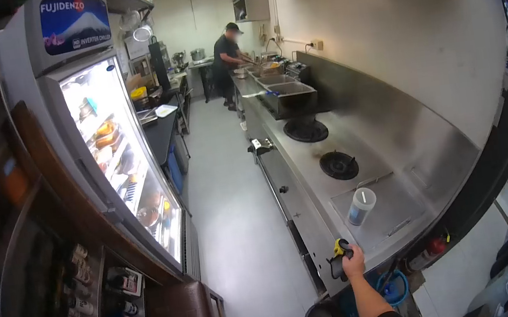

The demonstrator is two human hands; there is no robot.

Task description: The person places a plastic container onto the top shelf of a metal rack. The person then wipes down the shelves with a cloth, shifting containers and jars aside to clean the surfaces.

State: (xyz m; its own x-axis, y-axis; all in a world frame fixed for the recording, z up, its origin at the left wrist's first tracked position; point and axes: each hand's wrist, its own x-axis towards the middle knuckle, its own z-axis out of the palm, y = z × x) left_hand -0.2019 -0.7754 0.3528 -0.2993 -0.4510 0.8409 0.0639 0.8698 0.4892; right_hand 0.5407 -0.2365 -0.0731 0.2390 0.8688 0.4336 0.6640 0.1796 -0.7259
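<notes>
At the lower right, my right hand is closed around a black and yellow handheld tool, held at the near left corner of the steel stove counter. What kind of tool it is, I cannot make out. A clear container with a white lid stands upright on the counter, just beyond that hand. Two black round burners lie farther along the counter. My left hand does not show.
A lit glass-door chiller stands on the left, above shelves of bottles. A brown stool is below it. At the far end, a person in black works beside steel basins. A blue bucket sits low right.
</notes>
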